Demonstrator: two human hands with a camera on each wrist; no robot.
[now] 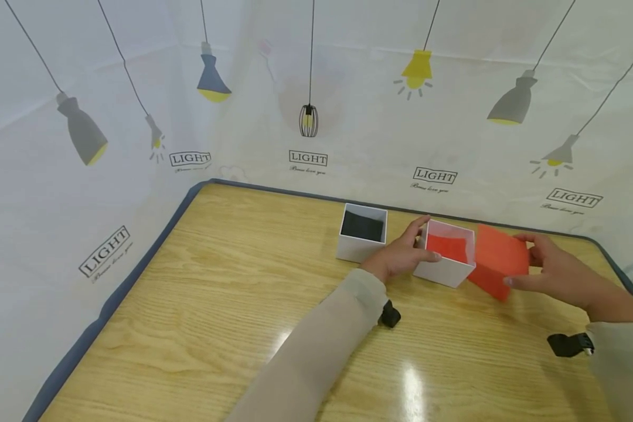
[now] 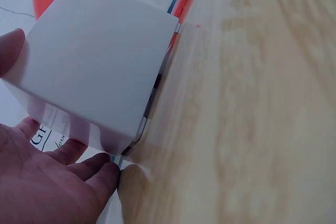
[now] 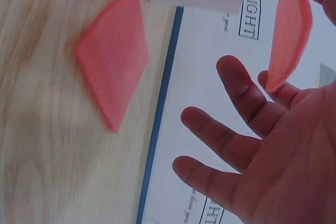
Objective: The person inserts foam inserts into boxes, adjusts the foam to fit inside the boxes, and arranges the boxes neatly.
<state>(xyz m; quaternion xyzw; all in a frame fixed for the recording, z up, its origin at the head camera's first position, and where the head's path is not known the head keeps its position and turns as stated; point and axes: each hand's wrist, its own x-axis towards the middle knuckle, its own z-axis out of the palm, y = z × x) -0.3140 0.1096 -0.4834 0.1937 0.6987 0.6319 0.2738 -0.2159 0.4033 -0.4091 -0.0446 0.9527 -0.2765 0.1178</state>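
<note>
My left hand (image 1: 401,255) grips a square white box (image 1: 443,274) at its left side, thumb over the near rim. Inside the box lies a red lining or sheet (image 1: 447,249). In the left wrist view the fingers are spread along one wall of the white box (image 2: 100,56). To the box's right, my right hand (image 1: 556,272) pinches a soft red sheet (image 1: 498,258) between thumb and index finger. The right wrist view shows that pinched sheet (image 3: 291,35) and, apart from it, another red sheet (image 3: 113,59) over the tabletop; the other fingers are spread.
A second white box (image 1: 350,249) with black material (image 1: 363,226) inside stands left of my left hand. The wooden table (image 1: 216,281) ends at a blue edge strip (image 1: 295,193) against a white curtain (image 1: 364,105) printed with lamps. Black wrist cameras (image 1: 390,315) hang at both sleeves.
</note>
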